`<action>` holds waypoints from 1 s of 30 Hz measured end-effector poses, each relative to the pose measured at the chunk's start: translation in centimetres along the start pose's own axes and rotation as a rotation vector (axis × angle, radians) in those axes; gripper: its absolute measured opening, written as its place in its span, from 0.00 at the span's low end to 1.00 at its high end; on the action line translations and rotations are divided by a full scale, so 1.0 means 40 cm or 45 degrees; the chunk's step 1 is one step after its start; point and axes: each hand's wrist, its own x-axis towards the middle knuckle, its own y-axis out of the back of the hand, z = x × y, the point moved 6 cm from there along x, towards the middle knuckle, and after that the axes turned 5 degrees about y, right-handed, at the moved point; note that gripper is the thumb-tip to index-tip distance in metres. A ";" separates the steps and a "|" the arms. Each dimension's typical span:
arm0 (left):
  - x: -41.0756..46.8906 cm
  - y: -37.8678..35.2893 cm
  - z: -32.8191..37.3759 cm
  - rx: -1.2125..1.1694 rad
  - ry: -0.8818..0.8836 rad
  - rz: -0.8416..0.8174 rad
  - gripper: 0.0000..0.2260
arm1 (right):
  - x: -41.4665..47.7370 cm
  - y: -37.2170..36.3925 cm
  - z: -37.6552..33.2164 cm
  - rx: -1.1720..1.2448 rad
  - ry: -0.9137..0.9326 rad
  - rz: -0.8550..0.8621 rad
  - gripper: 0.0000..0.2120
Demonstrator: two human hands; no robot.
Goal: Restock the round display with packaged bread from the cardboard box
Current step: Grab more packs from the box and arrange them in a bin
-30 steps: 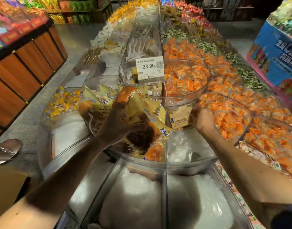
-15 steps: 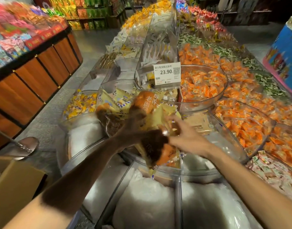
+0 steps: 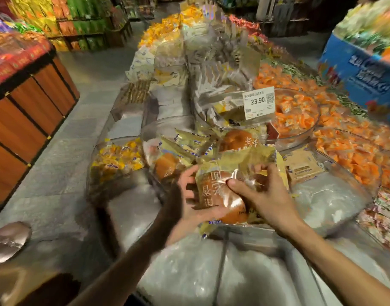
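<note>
The right hand (image 3: 263,196) grips a bread pack (image 3: 218,195), thumb pressed on the shiny top and fingers curled over the far side. The left hand (image 3: 187,204) cups the same pack from below, fingers bent up along its left edge. So both hands are closed on one pack, which hangs over the near edge of the display (image 3: 155,127), just above the clear tub and not yet laid down.

Behind it, toward the tub's middle and far edge, more packs (image 3: 189,141) lie piled at loose angles, and a price tag (image 3: 258,102) stands beyond the far rim. A tan shape at the lower left corner may be the box (image 3: 11,283), but it is too blurred to be sure.

The step in hand looks like placing: a pack is being passed or turned between the hands before it goes in. The next move probably calls for one hand to let go and the other to lay the pack face up among the pile, well inside the near rim so it cannot slide out. The film is slippery, so a firm pinch seems wise.
</note>
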 end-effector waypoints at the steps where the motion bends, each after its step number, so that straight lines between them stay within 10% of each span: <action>1: 0.007 0.035 -0.010 0.007 -0.004 0.013 0.43 | -0.006 -0.036 -0.011 -0.012 0.000 0.025 0.33; 9: 0.213 0.288 0.013 0.062 -0.055 0.009 0.35 | 0.082 -0.254 -0.124 -0.449 0.065 -0.146 0.51; 14: 0.441 0.307 0.075 0.270 -0.179 -0.184 0.20 | 0.262 -0.277 -0.175 -0.763 0.257 0.071 0.37; 20: 0.542 0.243 0.012 0.579 -0.105 -0.376 0.25 | 0.343 -0.301 -0.100 -1.516 0.147 0.035 0.36; 30: 0.523 0.238 -0.015 0.966 -0.240 -0.309 0.27 | 0.330 -0.305 -0.051 -1.514 0.149 0.072 0.39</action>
